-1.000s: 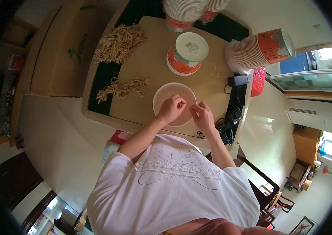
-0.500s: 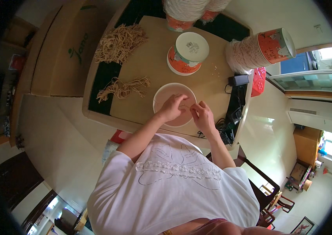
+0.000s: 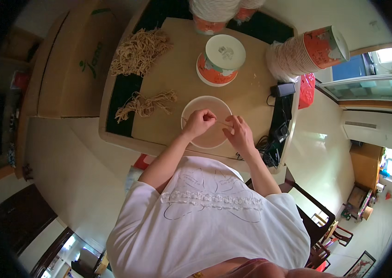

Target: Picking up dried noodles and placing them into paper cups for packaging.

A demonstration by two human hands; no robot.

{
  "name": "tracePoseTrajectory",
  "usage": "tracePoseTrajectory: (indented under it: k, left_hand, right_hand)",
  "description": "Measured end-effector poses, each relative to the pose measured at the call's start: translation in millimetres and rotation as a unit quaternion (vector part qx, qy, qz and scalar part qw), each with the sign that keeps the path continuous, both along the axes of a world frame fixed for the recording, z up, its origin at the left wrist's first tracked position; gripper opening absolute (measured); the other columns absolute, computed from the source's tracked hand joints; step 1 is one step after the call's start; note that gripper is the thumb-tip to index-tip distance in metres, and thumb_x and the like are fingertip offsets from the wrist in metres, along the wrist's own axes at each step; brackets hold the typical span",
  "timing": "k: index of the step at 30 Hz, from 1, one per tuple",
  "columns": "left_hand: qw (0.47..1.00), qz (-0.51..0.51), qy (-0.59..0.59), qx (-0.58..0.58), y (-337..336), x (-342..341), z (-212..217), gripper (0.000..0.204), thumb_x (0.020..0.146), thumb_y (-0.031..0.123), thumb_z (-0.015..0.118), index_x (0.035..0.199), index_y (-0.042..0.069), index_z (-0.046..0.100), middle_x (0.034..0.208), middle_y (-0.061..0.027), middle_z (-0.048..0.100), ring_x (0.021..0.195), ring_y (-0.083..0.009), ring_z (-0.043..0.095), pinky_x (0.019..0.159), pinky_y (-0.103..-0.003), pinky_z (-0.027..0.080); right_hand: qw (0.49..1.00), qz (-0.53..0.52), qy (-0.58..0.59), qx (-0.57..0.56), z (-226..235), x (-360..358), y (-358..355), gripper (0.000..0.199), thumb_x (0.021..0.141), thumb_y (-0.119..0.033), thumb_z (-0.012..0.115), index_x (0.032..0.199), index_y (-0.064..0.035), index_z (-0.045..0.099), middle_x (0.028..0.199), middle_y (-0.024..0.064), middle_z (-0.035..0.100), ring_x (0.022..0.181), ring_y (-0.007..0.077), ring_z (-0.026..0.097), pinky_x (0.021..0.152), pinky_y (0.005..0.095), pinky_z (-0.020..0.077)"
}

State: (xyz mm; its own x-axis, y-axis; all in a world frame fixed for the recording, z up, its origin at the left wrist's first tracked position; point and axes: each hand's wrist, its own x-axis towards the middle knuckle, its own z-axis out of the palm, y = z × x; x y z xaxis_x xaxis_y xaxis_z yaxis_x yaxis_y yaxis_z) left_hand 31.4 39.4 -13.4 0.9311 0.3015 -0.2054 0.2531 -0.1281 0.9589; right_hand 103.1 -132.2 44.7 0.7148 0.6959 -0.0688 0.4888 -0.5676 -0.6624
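Note:
A white round paper bowl (image 3: 211, 142) stands mouth up at the near edge of the table. Over its opening my left hand (image 3: 197, 125) pinches a thin tan cord (image 3: 222, 123). From there the cord runs across to my right hand (image 3: 241, 134), whose thumb and fingers close on it at the bowl's right rim. A short cord end shows by the bowl's left rim. To the left lies a small bundle of tan cords (image 3: 146, 104), with a larger tangled heap of cords (image 3: 140, 52) behind it.
Orange-and-white paper bowls (image 3: 225, 54) stand upside down behind the open one. A long wrapped stack of bowls (image 3: 302, 50) lies at the right, and more stacks (image 3: 212, 14) stand at the back. A black adapter (image 3: 283, 90) and cables line the right edge. A cardboard box (image 3: 75, 69) is at left.
My left fingers have closed into a pinch on the cord. Both hands have risen slightly in view, and the cord now stretches between them.

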Motion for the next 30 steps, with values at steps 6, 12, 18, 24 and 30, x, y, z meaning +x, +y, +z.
tracePoseTrajectory:
  k: [6, 12, 18, 24, 30]
  left_hand:
    - [1.000, -0.004, 0.003, 0.000, 0.0, -1.6, 1.9, 0.010, 0.077, 0.013, 0.068, 0.079, 0.003, 0.068, 0.068, -0.0049, 0.066, 0.063, -0.0104, 0.061, 0.060, -0.025, 0.049]
    - [1.000, -0.019, -0.003, 0.017, 1.7, -0.5, 14.4, 0.009, 0.077, 0.011, 0.068, 0.080, 0.003, 0.068, 0.070, -0.0059, 0.066, 0.062, -0.0106, 0.060, 0.060, -0.026, 0.048]
    - [0.996, -0.007, -0.016, 0.084, 2.5, -2.9, 18.3, 0.007, 0.076, 0.008, 0.067, 0.078, 0.001, 0.063, 0.074, -0.0099, 0.063, 0.066, -0.0209, 0.060, 0.061, -0.032, 0.049]
    - [0.982, 0.015, -0.023, 0.187, 3.0, -1.8, 9.3, 0.007, 0.080, 0.007, 0.060, 0.083, 0.001, 0.058, 0.083, -0.0152, 0.061, 0.079, -0.0316, 0.061, 0.068, -0.040, 0.048]
    - [0.962, -0.052, 0.087, 0.254, 1.6, 7.5, 5.8, 0.009, 0.077, 0.004, 0.056, 0.085, 0.000, 0.058, 0.087, -0.0191, 0.061, 0.083, -0.0354, 0.060, 0.071, -0.042, 0.049]
  right_hand:
    - [0.987, -0.008, -0.161, 0.028, 6.9, -2.1, 7.0, 0.026, 0.071, -0.014, 0.069, 0.095, -0.0100, 0.060, 0.092, 0.0115, 0.053, 0.088, 0.0294, 0.052, 0.078, 0.0406, 0.0426]
    - [0.989, 0.016, -0.143, 0.041, 0.6, -1.4, 10.7, 0.011, 0.072, -0.015, 0.067, 0.081, -0.0105, 0.063, 0.087, 0.0075, 0.053, 0.085, 0.0264, 0.051, 0.075, 0.0373, 0.0402]
    - [0.989, 0.014, -0.145, 0.028, 1.1, -2.6, 13.4, 0.006, 0.071, -0.013, 0.065, 0.074, -0.0102, 0.061, 0.085, 0.0081, 0.053, 0.086, 0.0258, 0.052, 0.074, 0.0369, 0.0400]
    - [0.990, -0.053, -0.121, 0.040, -11.6, -1.9, 8.4, 0.037, 0.073, -0.009, 0.065, 0.105, -0.0088, 0.047, 0.077, 0.0104, 0.054, 0.077, 0.0284, 0.056, 0.068, 0.0380, 0.0458]
    - [0.993, -0.087, 0.079, 0.021, -13.1, -15.4, 7.4, 0.038, 0.081, -0.014, 0.058, 0.112, -0.0106, 0.038, 0.061, 0.0147, 0.059, 0.059, 0.0380, 0.060, 0.052, 0.0465, 0.0462]
